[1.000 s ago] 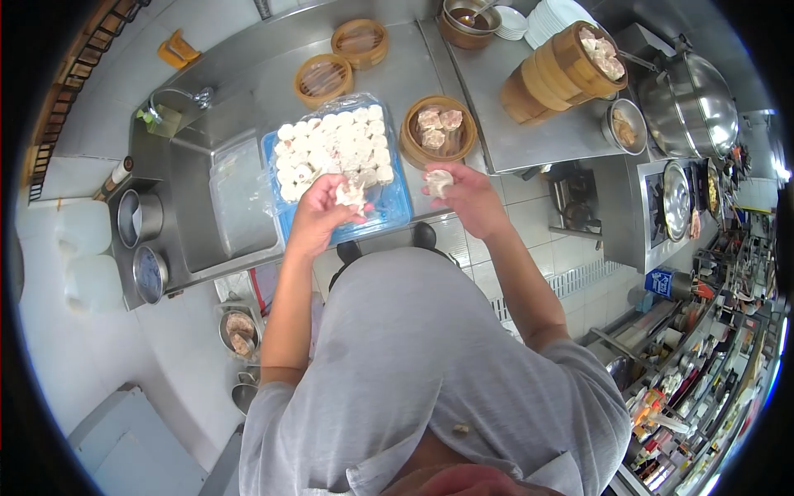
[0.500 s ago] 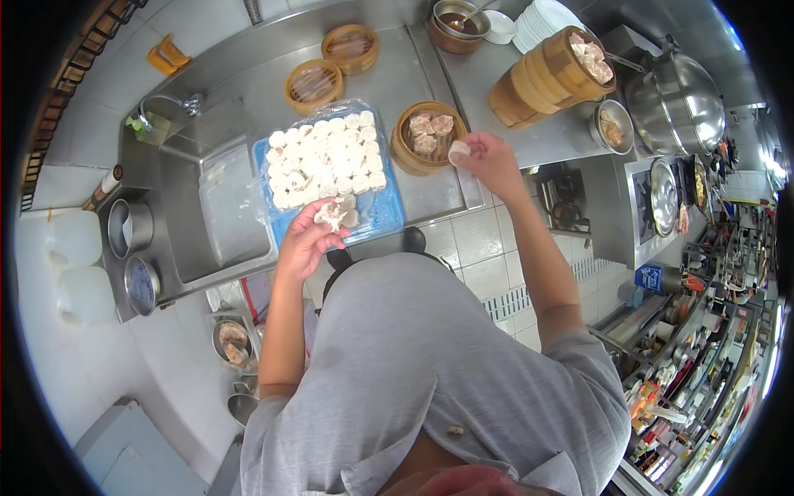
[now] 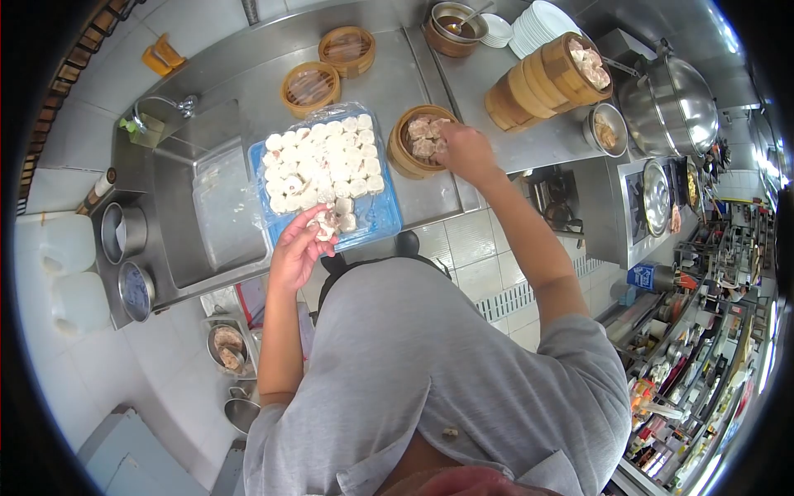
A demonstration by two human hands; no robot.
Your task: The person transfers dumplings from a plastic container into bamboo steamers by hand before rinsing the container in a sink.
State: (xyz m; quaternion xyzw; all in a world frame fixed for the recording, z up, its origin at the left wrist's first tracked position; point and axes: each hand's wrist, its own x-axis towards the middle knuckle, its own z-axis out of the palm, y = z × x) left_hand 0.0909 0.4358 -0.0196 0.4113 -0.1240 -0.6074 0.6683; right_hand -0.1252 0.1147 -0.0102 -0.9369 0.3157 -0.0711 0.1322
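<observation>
My left hand (image 3: 294,255) is closed around a pale siu mai dumpling (image 3: 323,226) by the front edge of a blue tray (image 3: 382,229). Rows of whitish siu mai (image 3: 327,161) fill most of that tray, with plastic wrap bunched at its far edge. To the right stands a round bamboo steamer basket (image 3: 399,162) holding several pinkish siu mai (image 3: 423,148). Over its right rim reaches my right hand (image 3: 470,155), fingers bent down onto a dumpling at that side; the hand covers much of it.
Two small bamboo baskets (image 3: 309,89) sit behind the tray. A tall stack of steamers (image 3: 529,87), a bowl (image 3: 606,129) and white plates (image 3: 546,29) stand at the right. A metal sink (image 3: 186,248) lies left, and a large steel pot (image 3: 668,99) far right.
My right hand has moved left from beside the steamer basket into it, bringing the siu mai it held. My left hand has shifted slightly down and left, still holding its dumpling.
</observation>
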